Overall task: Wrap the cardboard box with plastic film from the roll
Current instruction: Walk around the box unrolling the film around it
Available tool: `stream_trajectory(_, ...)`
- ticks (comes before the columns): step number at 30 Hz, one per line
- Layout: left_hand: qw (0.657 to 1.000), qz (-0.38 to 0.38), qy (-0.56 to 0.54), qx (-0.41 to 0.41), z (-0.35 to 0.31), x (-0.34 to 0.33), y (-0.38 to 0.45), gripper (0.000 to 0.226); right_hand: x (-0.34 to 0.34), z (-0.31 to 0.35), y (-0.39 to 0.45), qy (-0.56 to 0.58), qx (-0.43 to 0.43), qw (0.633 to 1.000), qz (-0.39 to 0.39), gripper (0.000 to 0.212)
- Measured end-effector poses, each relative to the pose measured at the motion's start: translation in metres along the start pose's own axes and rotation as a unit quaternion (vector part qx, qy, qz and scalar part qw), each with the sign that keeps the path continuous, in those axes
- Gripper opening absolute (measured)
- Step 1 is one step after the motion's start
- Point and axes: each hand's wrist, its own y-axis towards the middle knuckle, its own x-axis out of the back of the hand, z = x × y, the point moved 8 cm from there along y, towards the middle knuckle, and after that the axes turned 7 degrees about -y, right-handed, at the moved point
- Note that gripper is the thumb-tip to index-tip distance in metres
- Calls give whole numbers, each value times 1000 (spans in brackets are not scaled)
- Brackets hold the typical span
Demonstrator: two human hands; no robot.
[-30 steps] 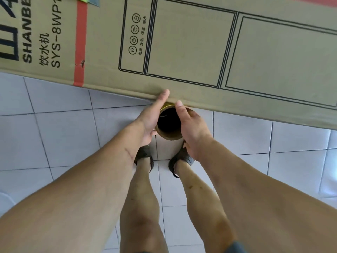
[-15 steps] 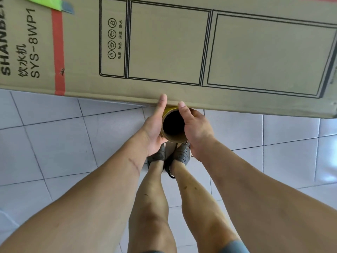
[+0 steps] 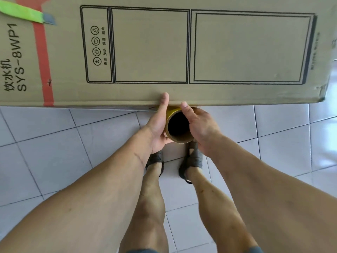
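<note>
We are looking down on the cardboard box (image 3: 164, 52), which is lying long-side across the far half of the view, its near edge running left to right just beyond our hands. Its top face is plain brown board printed with a black line drawing of a cabinet (three panels, the leftmost one carrying four small round icons with Chinese labels). At the left end we are reading "SYS-8WP1" beside Chinese characters, with a red stripe (image 3: 43, 61) crossing the face from far to near and a strip of bright green tape (image 3: 20, 11) with a grey end lying across it. The box's right near corner is looking scuffed and torn.

The roll (image 3: 179, 127) is sitting just below the box's near edge, its open end facing us: a brown cardboard core with a dark hollow and a yellowish sheen on its outer side. Whether film is already on the box we cannot tell.

We are gripping the roll from both sides. The left hand (image 3: 158, 125) is cupping its left side, thumb extended straight and pressing on the box's near edge. The right hand (image 3: 200, 125) is curling round the right side, thumb lying over the far rim of the core.

Below the hands, both feet in dark sandals (image 3: 193, 159) are standing on the pale tiled floor (image 3: 63, 152).
</note>
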Motion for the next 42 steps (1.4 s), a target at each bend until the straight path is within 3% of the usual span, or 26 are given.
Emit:
stream_trajectory(5,995,-67,61,-40,-8,-3,2,126,3,-7,1,22,-14,1000,14,111)
stream_trajectory(7,994,-83,54,-55,-11,-2,4,117,1,-14,4,38,-12,999,25,127)
stream_trajectory(9,996,-69,34,-37,-7,-10,4,106,7,-14,4,30,-1,999,32,116)
stream_trajectory(12,999,-32,16,-6,9,-32,4,100,27,-15,7,9,18,999,34,74)
stream_trajectory(16,998,-61,-24,-21,19,-50,4,124,49,-12,10,2,28,998,48,52)
stream_trajectory(18,992,-114,-24,-52,18,-41,10,136,50,-14,8,27,22,998,56,58)
stream_trajectory(19,991,-114,-26,-59,16,-42,12,128,52,-13,6,42,15,998,52,62)
stream_trajectory(22,998,-48,-18,-43,16,-64,12,107,65,-9,8,30,0,999,45,60)
stream_trajectory(27,1000,-12,2,4,36,-91,13,115,93,-11,14,-35,-7,999,15,69)
stream_trajectory(29,999,-45,9,-17,33,-92,13,113,96,-16,13,-27,-14,999,24,75)
stream_trajectory(32,994,-93,-21,-60,23,-83,18,93,93,-22,9,2,-24,998,57,75)
stream_trajectory(35,997,-59,-20,-43,23,-96,22,109,102,-22,12,-2,-11,999,42,68)
stream_trajectory(38,999,-10,-29,-10,34,-117,25,105,121,-20,17,-29,7,1000,9,62)
stream_trajectory(42,997,-62,9,-35,32,-123,24,106,131,-28,15,-5,-41,998,46,65)
